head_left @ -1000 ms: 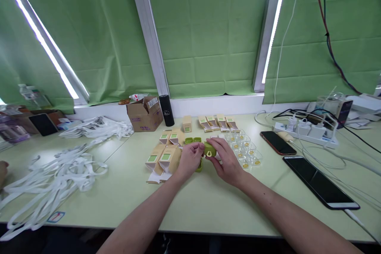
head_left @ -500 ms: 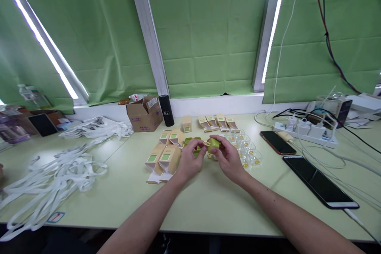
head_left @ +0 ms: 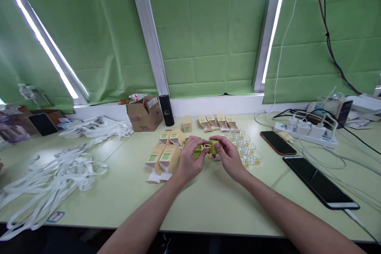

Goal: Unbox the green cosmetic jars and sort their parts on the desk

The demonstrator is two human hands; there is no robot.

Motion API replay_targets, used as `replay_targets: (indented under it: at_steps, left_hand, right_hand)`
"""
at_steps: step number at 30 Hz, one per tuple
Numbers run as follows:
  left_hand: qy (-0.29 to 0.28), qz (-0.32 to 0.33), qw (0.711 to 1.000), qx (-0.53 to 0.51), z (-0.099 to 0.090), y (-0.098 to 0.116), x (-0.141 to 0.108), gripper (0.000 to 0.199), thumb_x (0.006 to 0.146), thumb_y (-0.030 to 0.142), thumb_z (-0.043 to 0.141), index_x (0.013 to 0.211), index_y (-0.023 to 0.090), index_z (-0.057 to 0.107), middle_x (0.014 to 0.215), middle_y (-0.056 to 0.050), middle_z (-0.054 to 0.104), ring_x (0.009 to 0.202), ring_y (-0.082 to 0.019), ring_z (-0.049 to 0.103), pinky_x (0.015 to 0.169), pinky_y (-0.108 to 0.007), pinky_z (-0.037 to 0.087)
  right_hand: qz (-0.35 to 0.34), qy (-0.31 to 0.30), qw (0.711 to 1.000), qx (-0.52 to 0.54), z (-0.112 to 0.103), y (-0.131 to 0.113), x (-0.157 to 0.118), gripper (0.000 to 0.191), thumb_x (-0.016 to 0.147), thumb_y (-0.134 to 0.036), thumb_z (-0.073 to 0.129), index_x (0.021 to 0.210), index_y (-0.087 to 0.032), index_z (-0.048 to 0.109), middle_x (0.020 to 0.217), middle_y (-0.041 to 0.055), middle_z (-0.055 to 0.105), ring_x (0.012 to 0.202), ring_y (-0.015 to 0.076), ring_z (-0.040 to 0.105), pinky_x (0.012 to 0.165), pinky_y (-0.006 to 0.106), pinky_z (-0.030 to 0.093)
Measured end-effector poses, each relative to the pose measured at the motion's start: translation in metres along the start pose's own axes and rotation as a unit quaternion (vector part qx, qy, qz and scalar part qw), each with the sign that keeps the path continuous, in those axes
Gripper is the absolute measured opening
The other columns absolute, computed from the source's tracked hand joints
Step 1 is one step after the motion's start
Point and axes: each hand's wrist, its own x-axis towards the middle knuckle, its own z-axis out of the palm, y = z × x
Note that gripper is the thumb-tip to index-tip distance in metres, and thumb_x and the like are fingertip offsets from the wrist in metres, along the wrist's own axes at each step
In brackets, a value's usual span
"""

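Note:
In the middle of the head view, my right hand (head_left: 231, 158) grips a small glossy green container (head_left: 213, 147) between thumb and fingers. My left hand (head_left: 191, 159) pinches a cream ring-shaped loop (head_left: 206, 146) at the left side of that green piece. Whether the loop is fixed to it cannot be made out. More green pieces (head_left: 197, 152) lie partly hidden behind my left hand. Several kraft paper boxes with green labels (head_left: 169, 158) stand just left of it. Clear plastic pieces with yellow centres (head_left: 251, 152) cluster behind and right of my right hand.
White straps (head_left: 62, 174) spread over the left of the table. At the back are a cardboard box (head_left: 144, 115), a black cylinder (head_left: 166, 110) and more kraft boxes (head_left: 218, 123). Two phones (head_left: 320, 182) and a power strip (head_left: 306, 131) with cables occupy the right.
The green container has turned in my fingers and dropped slightly. The cream loop now faces me more as a ring. Both hands stay at nearly the same spot.

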Motion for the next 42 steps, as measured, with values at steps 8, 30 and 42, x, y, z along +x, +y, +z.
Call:
replay_targets:
  at_steps: [8, 30, 42]
  left_hand:
    - [0.009, -0.013, 1.000, 0.006, 0.002, -0.005, -0.003, 0.008, 0.096, 0.025, 0.066, 0.094, 0.021, 0.073, 0.085, -0.007, 0.071, 0.087, -0.022, 0.065, 0.077, -0.036, 0.054]
    - [0.000, -0.028, 1.000, 0.005, 0.001, -0.007, -0.003, 0.019, 0.092, 0.024, 0.070, 0.111, 0.020, 0.072, 0.094, -0.008, 0.073, 0.095, -0.023, 0.065, 0.082, -0.037, 0.055]
    - [-0.064, -0.070, 0.995, -0.005, -0.005, -0.018, 0.001, 0.037, 0.091, 0.028, 0.074, 0.126, 0.024, 0.069, 0.121, -0.010, 0.070, 0.124, -0.029, 0.055, 0.105, -0.048, 0.050]
  right_hand:
    - [-0.002, -0.006, 1.000, -0.005, 0.000, 0.001, 0.001, 0.045, 0.091, -0.063, 0.068, 0.113, -0.023, 0.068, 0.079, 0.0010, 0.066, 0.063, 0.0154, 0.062, 0.061, 0.031, 0.056]
    - [-0.012, -0.045, 0.999, -0.006, -0.003, -0.006, -0.002, 0.044, 0.097, -0.056, 0.062, 0.130, -0.028, 0.063, 0.093, 0.0031, 0.064, 0.078, 0.0186, 0.061, 0.074, 0.035, 0.055]
    - [-0.139, 0.016, 0.958, -0.251, -0.009, 0.004, 0.001, 0.036, 0.090, -0.027, 0.070, 0.125, -0.027, 0.060, 0.118, 0.0084, 0.069, 0.093, 0.0230, 0.063, 0.081, 0.040, 0.055]
